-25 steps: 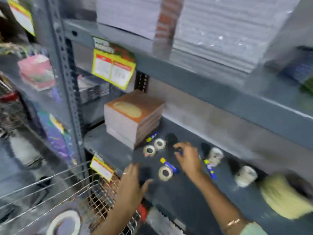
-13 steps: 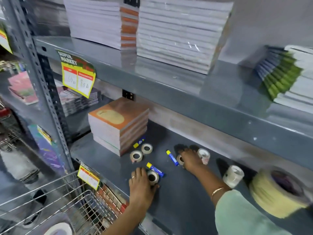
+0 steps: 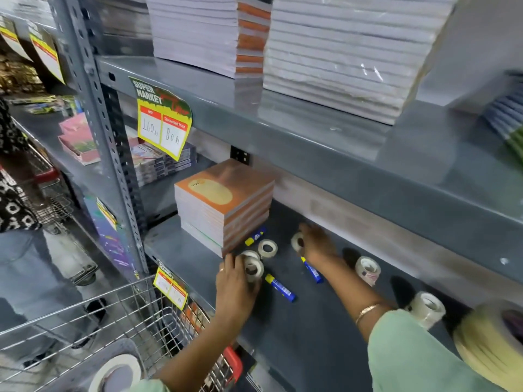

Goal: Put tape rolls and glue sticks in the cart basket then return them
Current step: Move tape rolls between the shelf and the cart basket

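On the grey shelf (image 3: 297,329) lie several small white tape rolls and blue-and-yellow glue sticks. My left hand (image 3: 235,287) grips one tape roll (image 3: 254,268) beside another roll (image 3: 249,254) next to the notebook stack. My right hand (image 3: 317,244) holds a tape roll (image 3: 297,241) further back. A loose roll (image 3: 267,248) lies between my hands. Glue sticks lie at the notebook stack (image 3: 255,236), near my left hand (image 3: 280,288) and under my right wrist (image 3: 311,269). Two more rolls (image 3: 368,270) (image 3: 426,308) sit to the right. The wire cart basket (image 3: 107,329) at lower left contains a large tape roll (image 3: 116,373).
A stack of orange notebooks (image 3: 223,202) stands on the shelf's left end. A big yellow tape roll (image 3: 492,343) sits at the right edge. Paper reams fill the shelf above (image 3: 311,128). Price tags (image 3: 162,123) hang off the shelf edges. A person (image 3: 17,210) stands at left.
My left hand slid its tape roll back towards the notebook stack. My right hand moved left and deeper with its roll. The camera swung closer to the shelf.
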The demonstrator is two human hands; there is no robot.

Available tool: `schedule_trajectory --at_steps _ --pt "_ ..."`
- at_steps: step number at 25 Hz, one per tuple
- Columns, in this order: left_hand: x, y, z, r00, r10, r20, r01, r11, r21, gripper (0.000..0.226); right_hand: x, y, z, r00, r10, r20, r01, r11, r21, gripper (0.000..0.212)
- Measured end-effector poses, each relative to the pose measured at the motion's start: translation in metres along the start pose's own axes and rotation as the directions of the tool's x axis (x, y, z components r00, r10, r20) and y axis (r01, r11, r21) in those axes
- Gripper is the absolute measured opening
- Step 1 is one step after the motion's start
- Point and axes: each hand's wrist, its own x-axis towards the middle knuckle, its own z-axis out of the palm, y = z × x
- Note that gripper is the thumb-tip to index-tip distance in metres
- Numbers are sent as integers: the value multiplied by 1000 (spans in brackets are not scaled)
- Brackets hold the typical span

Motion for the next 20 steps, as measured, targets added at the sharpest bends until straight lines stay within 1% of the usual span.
schedule_trajectory --at_steps 1,3,4,6,8,12,17,20 --pt "13 1 0 1000 6 29 -5 999 -37 42 6 -14 5 999 -30 15 29 997 75 38" --pt "34 2 4 994 13 107 -7 999 -52 39 18 -37 21 990 -122 71 112 985 134 37" --pt "42 -1 7 990 13 138 -11 1000 -20 36 22 -46 29 984 -151 91 138 981 135 36" --pt "49 -7 14 982 7 190 -17 999 52 31 26 -54 39 980 -162 117 149 983 111 36" --pt "49 -13 19 979 -2 203 -13 997 70 30 29 -56 46 977 -167 129 158 984 81 39" --pt "48 -20 27 989 25 148 -31 999 39 41 33 -53 52 977 -167 133 156 984 85 40" --pt "39 -25 35 999 29 41 -25 996 -88 47 31 -51 52 976 -166 141 151 982 109 48" --pt "37 -25 37 1000 18 22 -15 994 -113 48 29 -49 52 977 -160 144 145 983 109 42"
